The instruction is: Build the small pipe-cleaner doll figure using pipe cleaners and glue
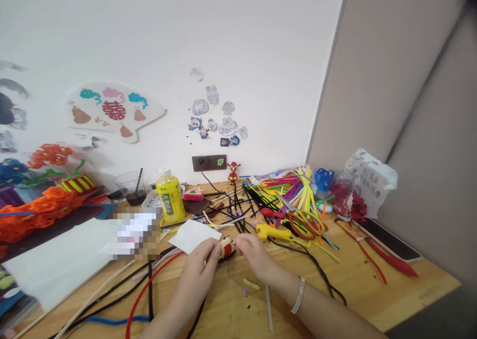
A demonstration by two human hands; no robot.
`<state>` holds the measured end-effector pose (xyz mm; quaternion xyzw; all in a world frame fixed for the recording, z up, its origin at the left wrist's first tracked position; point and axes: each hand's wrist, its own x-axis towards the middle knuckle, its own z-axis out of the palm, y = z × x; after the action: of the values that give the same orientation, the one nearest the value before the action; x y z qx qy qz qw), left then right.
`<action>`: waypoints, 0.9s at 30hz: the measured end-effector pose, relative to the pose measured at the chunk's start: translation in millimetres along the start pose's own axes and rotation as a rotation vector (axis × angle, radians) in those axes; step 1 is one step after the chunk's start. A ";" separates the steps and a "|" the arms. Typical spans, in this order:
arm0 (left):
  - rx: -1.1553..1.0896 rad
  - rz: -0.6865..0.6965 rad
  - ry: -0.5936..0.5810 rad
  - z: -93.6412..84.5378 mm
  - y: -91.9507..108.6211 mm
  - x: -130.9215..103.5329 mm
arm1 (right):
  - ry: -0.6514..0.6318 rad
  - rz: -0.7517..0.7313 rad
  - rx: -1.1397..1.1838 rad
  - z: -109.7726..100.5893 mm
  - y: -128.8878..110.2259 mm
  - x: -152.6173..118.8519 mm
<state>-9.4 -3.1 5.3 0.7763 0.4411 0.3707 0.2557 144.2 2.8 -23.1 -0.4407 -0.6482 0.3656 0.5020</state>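
Note:
My left hand (203, 262) is closed around a small red-and-cream figure (226, 250), held low over the wooden table. My right hand (255, 254) wears a sparkling bracelet and pinches at the figure's right end; whatever sits between those fingertips is too small to make out. Just behind my left hand lies a white sheet of paper (194, 234). A yellow glue gun (274, 232) rests beyond my right hand. On the wood below the hands are a short yellow-green scrap (251, 283) and a clear glue stick (269, 306).
A yellow-capped-in-white drink bottle (169, 200) stands behind the paper. Colourful pipe cleaners (303, 195) and scissors (285, 201) crowd the back right. Red-handled pliers (391, 257) and a phone (387, 239) lie right. A red-hatted figurine (233, 172) stands by the wall socket.

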 end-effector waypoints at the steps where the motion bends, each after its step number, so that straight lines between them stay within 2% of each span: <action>1: 0.002 0.000 -0.001 0.0 0.1 0.1 | -0.003 -0.008 -0.005 0.0 -0.1 -0.1; 16: 0.016 0.003 0.011 -1.4 1.1 0.1 | 0.010 -0.013 -0.093 -0.2 0.8 0.8; 23: 0.127 0.051 -0.104 -0.6 -5.7 0.4 | -0.024 -0.060 -0.141 -8.6 -2.7 1.3; 27: 0.110 0.058 -0.112 -2.3 -7.0 0.8 | -0.046 -0.057 -0.175 -7.3 0.2 1.8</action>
<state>-14.4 1.1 1.9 0.8212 0.4230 0.3091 0.2259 151.1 4.8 -21.1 -0.4557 -0.7013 0.3031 0.4568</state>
